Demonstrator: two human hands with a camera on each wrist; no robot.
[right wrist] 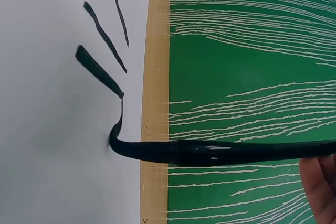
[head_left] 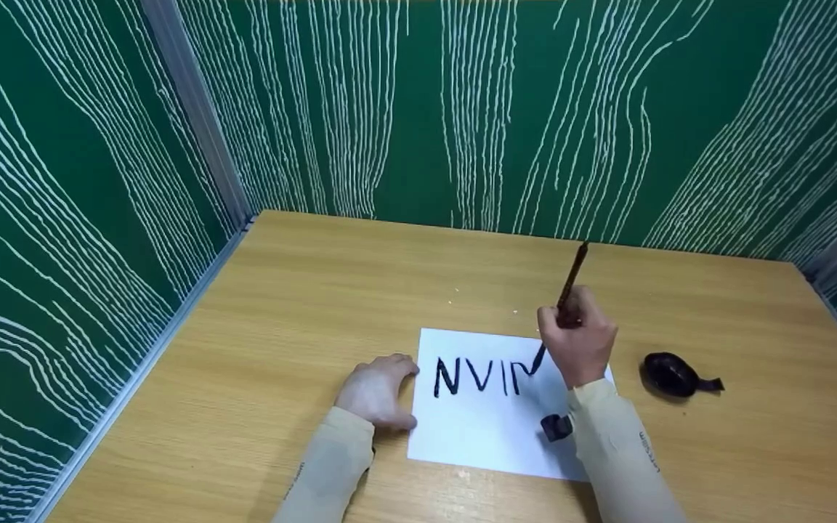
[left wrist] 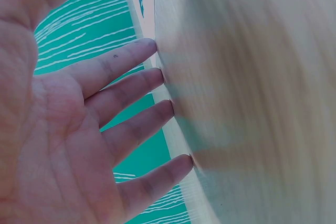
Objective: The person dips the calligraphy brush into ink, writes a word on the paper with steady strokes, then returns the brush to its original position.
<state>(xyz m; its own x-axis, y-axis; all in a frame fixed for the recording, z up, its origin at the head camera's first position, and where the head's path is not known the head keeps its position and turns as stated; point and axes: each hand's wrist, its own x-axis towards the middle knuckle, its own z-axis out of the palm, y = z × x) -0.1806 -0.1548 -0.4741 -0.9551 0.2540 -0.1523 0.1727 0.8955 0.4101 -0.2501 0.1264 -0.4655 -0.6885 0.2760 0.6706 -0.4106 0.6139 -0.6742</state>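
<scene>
A white sheet of paper (head_left: 469, 443) lies on the wooden table, bearing black brushed strokes that read "NVI" plus part of another letter. My right hand (head_left: 583, 341) grips a dark calligraphy brush (head_left: 572, 277) over the sheet's upper right part. Seen from the right wrist, the bristle tip (right wrist: 114, 137) bends against the paper at the end of a thin stroke. Beside the left edge of the sheet, my left hand (head_left: 378, 392) has its fingers spread. In the left wrist view its fingertips (left wrist: 167, 107) touch down near the tabletop, palm facing the camera.
To the right of the paper sits a small black rounded dish (head_left: 669, 375) with a short handle. Green walls (head_left: 418, 109) with white wavy lines enclose the table (head_left: 302, 290) at the back and sides. A few white specks dot the wood behind the sheet.
</scene>
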